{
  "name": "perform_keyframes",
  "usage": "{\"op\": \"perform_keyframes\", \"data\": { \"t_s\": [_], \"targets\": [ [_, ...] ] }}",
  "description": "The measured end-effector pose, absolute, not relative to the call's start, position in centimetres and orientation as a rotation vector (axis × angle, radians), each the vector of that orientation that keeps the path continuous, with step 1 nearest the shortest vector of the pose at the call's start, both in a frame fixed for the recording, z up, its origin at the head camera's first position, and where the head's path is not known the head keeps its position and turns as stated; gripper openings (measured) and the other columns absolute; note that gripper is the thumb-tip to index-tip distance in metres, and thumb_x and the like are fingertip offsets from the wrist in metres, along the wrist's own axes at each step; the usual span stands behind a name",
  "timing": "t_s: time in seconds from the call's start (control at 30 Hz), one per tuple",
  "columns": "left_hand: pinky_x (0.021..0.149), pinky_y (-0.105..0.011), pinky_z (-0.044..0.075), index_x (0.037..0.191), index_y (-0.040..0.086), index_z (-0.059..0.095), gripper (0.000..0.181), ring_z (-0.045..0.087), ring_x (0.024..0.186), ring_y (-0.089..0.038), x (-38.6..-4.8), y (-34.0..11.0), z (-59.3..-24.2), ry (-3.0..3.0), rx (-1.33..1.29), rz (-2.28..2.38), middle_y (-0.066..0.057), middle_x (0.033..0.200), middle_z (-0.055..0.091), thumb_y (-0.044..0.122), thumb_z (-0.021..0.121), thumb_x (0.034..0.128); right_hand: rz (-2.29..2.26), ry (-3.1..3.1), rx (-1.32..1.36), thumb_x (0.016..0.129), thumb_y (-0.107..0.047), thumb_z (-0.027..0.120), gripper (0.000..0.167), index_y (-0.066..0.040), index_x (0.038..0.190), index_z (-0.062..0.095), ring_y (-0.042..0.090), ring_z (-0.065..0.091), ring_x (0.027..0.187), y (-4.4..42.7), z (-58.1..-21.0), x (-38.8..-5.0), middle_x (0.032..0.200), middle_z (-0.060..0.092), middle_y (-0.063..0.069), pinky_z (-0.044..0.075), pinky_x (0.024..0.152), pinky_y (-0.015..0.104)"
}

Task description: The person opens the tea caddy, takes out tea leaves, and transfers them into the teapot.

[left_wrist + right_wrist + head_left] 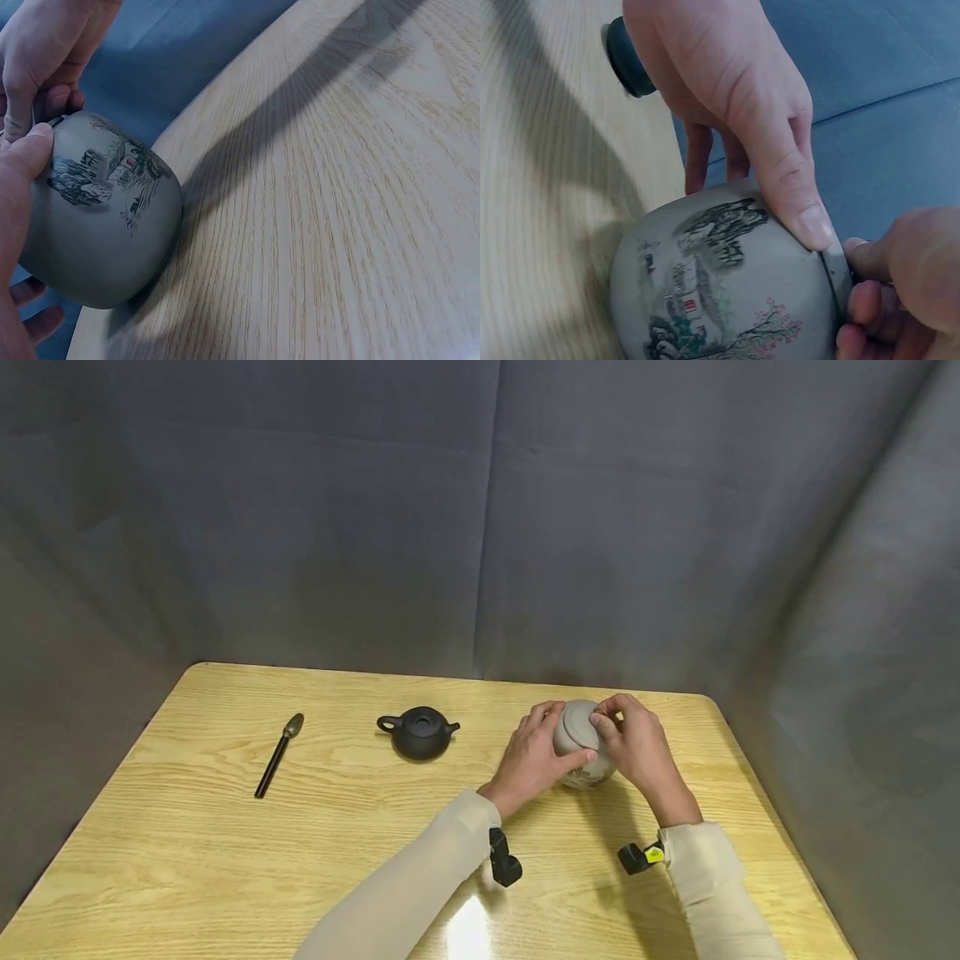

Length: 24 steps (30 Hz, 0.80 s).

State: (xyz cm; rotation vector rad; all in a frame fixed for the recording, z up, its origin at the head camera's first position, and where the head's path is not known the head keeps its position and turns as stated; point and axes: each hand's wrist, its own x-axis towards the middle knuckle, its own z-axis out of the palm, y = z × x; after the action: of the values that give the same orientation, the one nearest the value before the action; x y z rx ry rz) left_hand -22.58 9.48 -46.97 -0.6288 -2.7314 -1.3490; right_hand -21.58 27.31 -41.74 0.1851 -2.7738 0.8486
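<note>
A rounded grey ceramic jar [588,774], painted with a landscape and a blossoming branch, stands at the table's right rear. Its flat grey lid [579,722] sits on top. My left hand [534,758] holds the jar's left side, fingers behind it and thumb across the front. In the right wrist view, that thumb [802,202] presses close to the seam under the lid. From the right, my right hand [639,747] pinches the lid's edge with thumb and curled fingers. Whether the lid is raised at all, I cannot tell.
Left of the jar stands a small dark teapot [422,735], its spout toward the jar and an opening on top. Farther left lies a black-handled tool [277,756] with a metallic, bulb-shaped head. Grey curtains [480,527] hang behind the wooden table [337,860] and at its sides.
</note>
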Motion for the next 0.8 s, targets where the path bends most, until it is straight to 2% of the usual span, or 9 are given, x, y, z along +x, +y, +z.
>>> {"op": "perform_keyframes", "data": {
  "t_s": [0.17,0.3,0.4,0.63,0.8],
  "targets": [
    [0.122,-0.048,0.042,0.165,0.016,0.04,0.086,0.049,0.147,-0.028,-22.4,9.5,-47.1,-2.728,-0.625,-1.363,-0.005,0.168,0.042,0.055,0.075,0.097,0.884,-2.752,0.167,0.109,-0.014,0.061,0.015,0.0,0.114,0.065,0.032,0.065,0.094,27.0,-42.2,-21.2,0.113,0.066,0.019,0.056,0.085,0.05],
    [0.122,-0.048,0.043,0.165,0.016,0.04,0.086,0.05,0.146,-0.028,-22.6,9.6,-46.9,-2.717,-0.625,-1.361,-0.005,0.168,0.041,0.056,0.075,0.0969,0.88,-2.669,0.179,0.109,-0.013,0.061,0.016,0.002,0.113,0.064,0.033,0.065,0.094,26.8,-42.8,-21.2,0.112,0.065,0.019,0.055,0.086,0.051],
    [0.121,-0.048,0.043,0.165,0.015,0.04,0.087,0.05,0.146,-0.028,-22.9,9.6,-46.6,-2.711,-0.625,-1.351,-0.005,0.168,0.042,0.055,0.075,0.0969,0.86,-2.607,0.192,0.109,-0.014,0.061,0.017,0.002,0.114,0.064,0.032,0.064,0.09,26.7,-43.1,-21.4,0.11,0.065,0.019,0.052,0.08,0.046],
    [0.122,-0.049,0.043,0.165,0.014,0.041,0.087,0.05,0.147,-0.028,-22.8,9.5,-46.5,-2.73,-0.619,-1.339,-0.006,0.168,0.043,0.055,0.076,0.0962,0.859,-2.589,0.184,0.108,-0.012,0.063,0.016,0.002,0.114,0.065,0.031,0.063,0.089,26.6,-43.4,-21.2,0.108,0.064,0.018,0.051,0.08,0.043],
    [0.122,-0.048,0.043,0.166,0.014,0.039,0.088,0.048,0.149,-0.028,-22.3,9.1,-46.8,-2.757,-0.628,-1.347,-0.007,0.169,0.041,0.054,0.075,0.0969,0.855,-2.649,0.244,0.109,-0.013,0.061,0.013,0.0,0.113,0.064,0.024,0.055,0.085,27.2,-43.6,-20.9,0.107,0.061,0.015,0.047,0.076,0.034]
  ]
}}
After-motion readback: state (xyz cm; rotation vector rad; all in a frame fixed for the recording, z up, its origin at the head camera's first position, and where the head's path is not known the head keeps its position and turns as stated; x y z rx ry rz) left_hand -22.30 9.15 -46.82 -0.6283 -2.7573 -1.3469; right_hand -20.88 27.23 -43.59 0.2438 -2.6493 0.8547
